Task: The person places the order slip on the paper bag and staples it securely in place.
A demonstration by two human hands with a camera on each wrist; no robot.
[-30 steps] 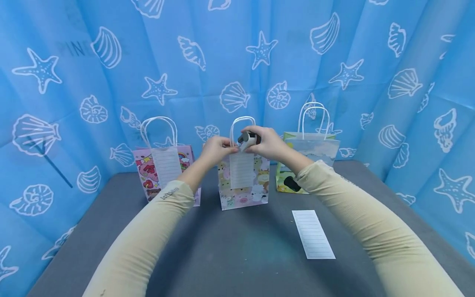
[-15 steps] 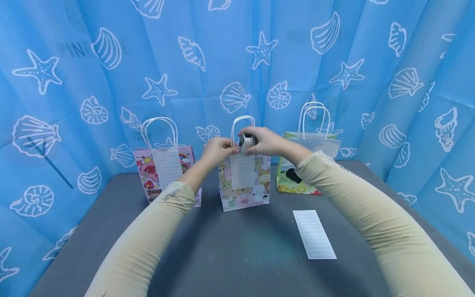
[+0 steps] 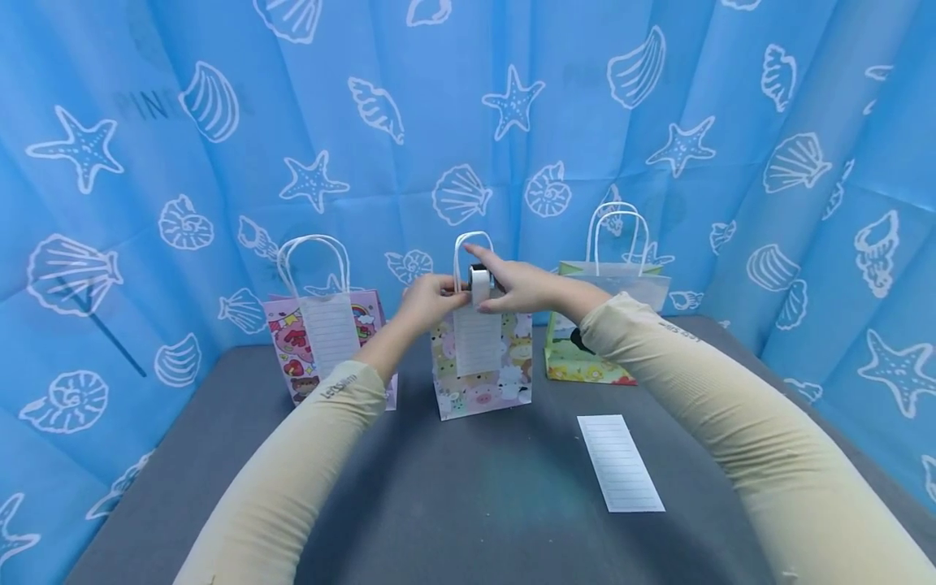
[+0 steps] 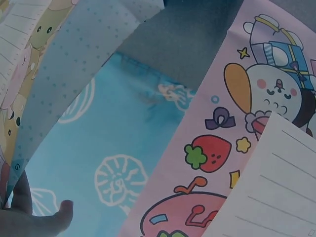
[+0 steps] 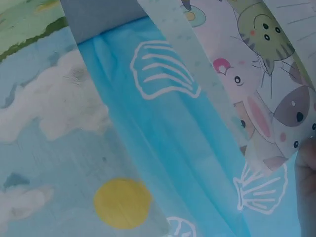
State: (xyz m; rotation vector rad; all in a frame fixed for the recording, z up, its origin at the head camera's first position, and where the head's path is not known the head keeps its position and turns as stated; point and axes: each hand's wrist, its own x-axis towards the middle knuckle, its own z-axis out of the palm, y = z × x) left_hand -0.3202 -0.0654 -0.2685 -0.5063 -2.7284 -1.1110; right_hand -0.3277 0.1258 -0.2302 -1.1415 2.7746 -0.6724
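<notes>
In the head view, a pink paper bag with animal prints (image 3: 483, 396) stands at the middle, white handles up. A lined paper slip (image 3: 478, 341) hangs over its front. My left hand (image 3: 431, 299) pinches the bag's top edge and the slip at the upper left. My right hand (image 3: 522, 286) holds a small white and dark stapler (image 3: 479, 284) at the slip's top, thumb below and index finger raised towards the handle. The left wrist view shows fingers (image 4: 44, 219) at the bag's rim. The stapler is outside both wrist views.
To the left stands a pink cartoon bag (image 3: 292, 345) bearing a lined slip (image 3: 329, 329). At the right is a green and blue landscape bag (image 3: 585, 367) with white handles. Another lined slip (image 3: 621, 463) lies on the grey table (image 3: 453, 504). A blue shell-print curtain (image 3: 409, 162) hangs behind.
My right hand has turned the stapler from slanted to upright over the slip's top, and its index finger has lifted towards the handle. My left hand keeps its pinch in place.
</notes>
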